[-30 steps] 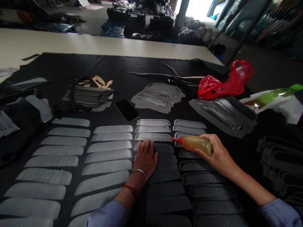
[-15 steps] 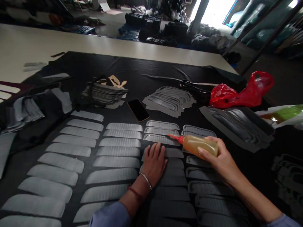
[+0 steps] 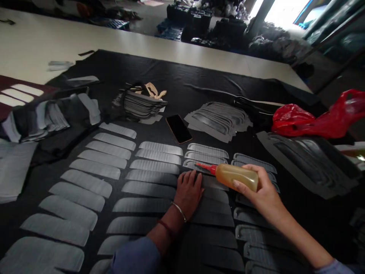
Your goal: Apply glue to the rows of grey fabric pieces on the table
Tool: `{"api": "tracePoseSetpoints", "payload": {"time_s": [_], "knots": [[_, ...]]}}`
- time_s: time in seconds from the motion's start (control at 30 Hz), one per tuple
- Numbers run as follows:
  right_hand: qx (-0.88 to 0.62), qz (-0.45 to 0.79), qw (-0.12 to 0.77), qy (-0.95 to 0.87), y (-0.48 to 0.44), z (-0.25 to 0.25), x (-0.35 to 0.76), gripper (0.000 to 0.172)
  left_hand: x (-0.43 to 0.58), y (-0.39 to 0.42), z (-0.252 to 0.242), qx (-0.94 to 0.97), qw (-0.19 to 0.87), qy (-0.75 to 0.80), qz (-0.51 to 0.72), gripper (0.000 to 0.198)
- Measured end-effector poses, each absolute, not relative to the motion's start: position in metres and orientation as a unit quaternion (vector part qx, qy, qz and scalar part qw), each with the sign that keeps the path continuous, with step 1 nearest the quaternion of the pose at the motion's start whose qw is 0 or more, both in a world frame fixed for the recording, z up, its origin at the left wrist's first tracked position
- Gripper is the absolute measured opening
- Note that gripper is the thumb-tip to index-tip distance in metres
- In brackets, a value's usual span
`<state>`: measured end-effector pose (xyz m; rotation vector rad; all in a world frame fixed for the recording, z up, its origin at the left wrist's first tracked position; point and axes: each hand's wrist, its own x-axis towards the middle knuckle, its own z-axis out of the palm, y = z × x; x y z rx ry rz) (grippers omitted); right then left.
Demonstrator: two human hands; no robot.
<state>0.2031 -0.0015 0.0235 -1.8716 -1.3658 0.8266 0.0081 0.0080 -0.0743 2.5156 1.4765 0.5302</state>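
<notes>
My right hand (image 3: 264,188) is wrapped around a squeeze glue bottle (image 3: 235,177) of amber liquid. The bottle lies almost level, its red nozzle (image 3: 205,167) pointing left over a grey cut piece (image 3: 190,163) in the third column. Whether the tip touches the piece, I cannot tell. Just below that piece, my left hand (image 3: 188,194) lies flat with fingers stretched forward, partly covering another grey piece (image 3: 213,182). Wet-looking lines follow the edges of the pieces above, such as the top one (image 3: 209,149), and of pieces in the right column (image 3: 255,158).
Columns of grey strips (image 3: 95,171) cover the black sheet to the left. Beyond them lie a phone (image 3: 179,128), a tied stack of pieces (image 3: 142,104), and a fanned pile (image 3: 219,118). A red plastic bag (image 3: 310,120) sits by another pile (image 3: 302,161) at right.
The nozzle tip has moved left along the same grey piece. My left hand stays flat in about the same place on the pieces. The whole view has shifted slightly.
</notes>
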Motion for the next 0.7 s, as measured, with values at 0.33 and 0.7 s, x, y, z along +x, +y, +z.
{"api": "tracePoseSetpoints", "payload": {"time_s": [0.33, 0.7], "knots": [[-0.711, 0.328, 0.325, -0.53, -0.003, 0.018, 0.205, 0.044, 0.006, 0.0, -0.071, 0.878, 0.064, 0.453, 0.145, 0.029], [-0.671, 0.29, 0.275, -0.625, 0.002, 0.003, 0.193, 0.043, 0.009, -0.019, -0.095, 0.869, 0.034, 0.458, 0.182, 0.039]]}}
